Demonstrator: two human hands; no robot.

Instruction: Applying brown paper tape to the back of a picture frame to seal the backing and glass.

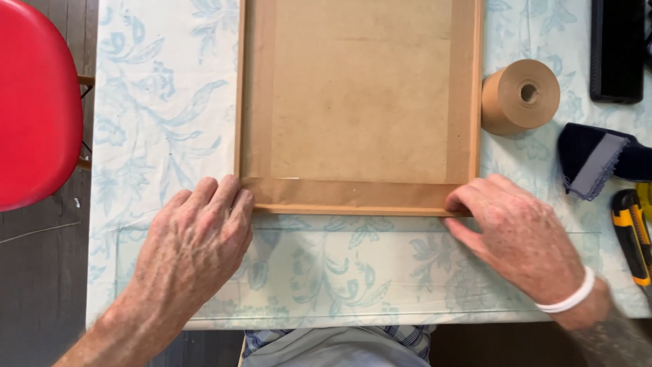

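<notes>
On the bench [170, 102], under a pale cloth printed with blue flowers, a wooden picture frame [360, 102] lies back-side up, filling the middle from centre to 12 o'clock. A brown backing board [360, 88] sits inside it, bordered with strips of brown paper tape [346, 192]. The left hand [193, 245] lies flat, fingers together, on the frame's near-left corner at 8 o'clock; the right hand [519, 238] presses curled fingertips on the near-right corner at 4 o'clock — neither grips anything. At 2 o'clock a roll of brown tape [519, 96] stands just beside the frame's right edge. Further right lie a black block [617, 51], a dark folded cloth [598, 160] and a yellow-and-black utility knife [631, 234]. Bare cloth runs between frame and near bench edge — and along the left side. A red chair [34, 102] stands at 9 o'clock.
</notes>
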